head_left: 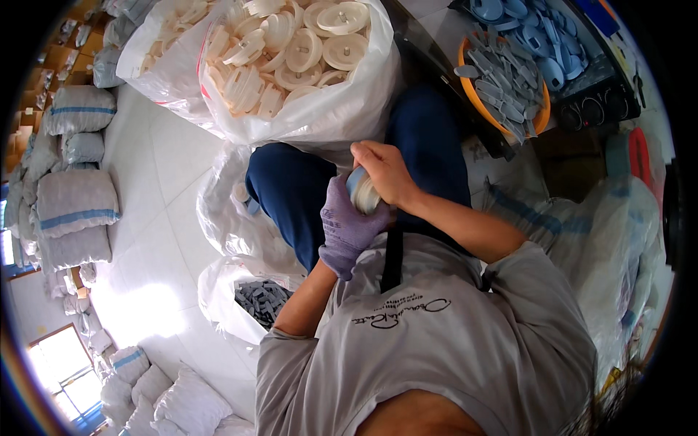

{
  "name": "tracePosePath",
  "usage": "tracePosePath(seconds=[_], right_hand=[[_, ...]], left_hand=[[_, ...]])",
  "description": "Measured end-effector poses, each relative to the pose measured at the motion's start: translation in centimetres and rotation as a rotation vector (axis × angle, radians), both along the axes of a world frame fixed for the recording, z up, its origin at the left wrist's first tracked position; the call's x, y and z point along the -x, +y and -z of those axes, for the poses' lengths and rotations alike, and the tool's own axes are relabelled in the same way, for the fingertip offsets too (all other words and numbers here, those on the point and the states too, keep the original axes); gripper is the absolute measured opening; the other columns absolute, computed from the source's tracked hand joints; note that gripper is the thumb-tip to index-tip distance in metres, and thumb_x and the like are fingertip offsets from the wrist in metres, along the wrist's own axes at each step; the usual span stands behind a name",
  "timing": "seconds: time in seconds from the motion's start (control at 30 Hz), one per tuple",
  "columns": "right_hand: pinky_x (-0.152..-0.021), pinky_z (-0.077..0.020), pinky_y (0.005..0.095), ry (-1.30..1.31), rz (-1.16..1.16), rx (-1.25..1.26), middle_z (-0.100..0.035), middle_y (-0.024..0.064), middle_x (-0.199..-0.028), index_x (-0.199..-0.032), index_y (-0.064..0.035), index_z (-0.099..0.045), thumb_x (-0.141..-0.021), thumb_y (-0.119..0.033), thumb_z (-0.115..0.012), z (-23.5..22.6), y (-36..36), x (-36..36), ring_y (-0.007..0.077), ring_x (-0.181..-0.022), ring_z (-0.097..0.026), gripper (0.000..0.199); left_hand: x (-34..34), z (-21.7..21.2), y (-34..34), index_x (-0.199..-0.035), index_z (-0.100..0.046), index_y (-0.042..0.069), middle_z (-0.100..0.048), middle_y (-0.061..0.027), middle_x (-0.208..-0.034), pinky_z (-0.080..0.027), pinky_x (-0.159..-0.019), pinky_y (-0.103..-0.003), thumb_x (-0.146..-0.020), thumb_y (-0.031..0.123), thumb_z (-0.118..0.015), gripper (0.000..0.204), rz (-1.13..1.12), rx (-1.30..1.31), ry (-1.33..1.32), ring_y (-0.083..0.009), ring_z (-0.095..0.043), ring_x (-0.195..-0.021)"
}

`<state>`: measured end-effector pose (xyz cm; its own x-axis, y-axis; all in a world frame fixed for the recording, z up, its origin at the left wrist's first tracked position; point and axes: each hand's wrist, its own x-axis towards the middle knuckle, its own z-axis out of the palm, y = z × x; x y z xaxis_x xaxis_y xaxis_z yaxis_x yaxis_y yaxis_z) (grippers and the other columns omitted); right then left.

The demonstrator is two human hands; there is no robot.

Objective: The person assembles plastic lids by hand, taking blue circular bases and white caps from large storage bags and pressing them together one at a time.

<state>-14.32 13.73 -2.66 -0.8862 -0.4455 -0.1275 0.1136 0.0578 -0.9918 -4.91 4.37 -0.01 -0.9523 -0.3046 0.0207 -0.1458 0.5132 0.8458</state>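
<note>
Nearest the camera, a grey short-sleeved shirt spreads over the wearer's torso, with dark blue trousers beyond it. Above the lap, between the two hands, lies a round cream-and-blue piece. The left hand, in a purple knit glove, wraps the piece from the left and near side, its thumb raised along the edge. The bare right hand is closed against the far right side, fingers curled inward; whether its fingertips pinch a part or merely press on it cannot be told, since the knuckles hide them.

Handling: the piece appears to be moulded plastic, and is judged light, stiff and rather smooth, so that a bare finger may slide on it where the knit glove should grip better. The rim seems the soundest hold, cupped from below by one palm while the other hand works the face; thin projections, if like the stub on the cream discs in the plastic bag ahead, would probably tolerate sideways force poorly. To the right, an orange basin holds grey flat pieces, just beside blue parts.
</note>
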Motion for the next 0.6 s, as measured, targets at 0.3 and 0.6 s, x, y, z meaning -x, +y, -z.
tracePosePath(seconds=[0.3, 0.6], right_hand=[[-0.061, -0.0361, 0.0267, -0.02, 0.085, 0.08, -0.044, -0.0006, -0.066, -0.072, -0.0039, -0.05, -0.099, -0.037, -0.046, -2.3, 0.4, -1.2, 0.0079, -0.065, -0.04, 0.042], [-0.061, -0.0358, 0.0276, -0.003, -0.032, 0.125, -0.044, 0.0004, -0.063, -0.071, -0.0025, -0.05, -0.098, -0.03, -0.045, 0.4, 0.2, -1.0, 0.009, -0.063, -0.04, 0.039]], left_hand=[[0.4, -3.7, -1.0, -0.114, -0.05, -0.002, -0.063, -0.0167, -0.098, -0.052, -0.079, -0.035, -0.064, 0.017, -0.08, 0.061, 0.09, -0.068, 0.001, -0.0256, -0.065, -0.089], [-0.3, -2.1, -0.3, -0.108, -0.05, -0.001, -0.063, -0.0179, -0.093, -0.052, -0.075, -0.036, -0.064, 0.021, -0.079, 0.057, 0.059, 0.041, -0.032, -0.0279, -0.065, -0.084]])
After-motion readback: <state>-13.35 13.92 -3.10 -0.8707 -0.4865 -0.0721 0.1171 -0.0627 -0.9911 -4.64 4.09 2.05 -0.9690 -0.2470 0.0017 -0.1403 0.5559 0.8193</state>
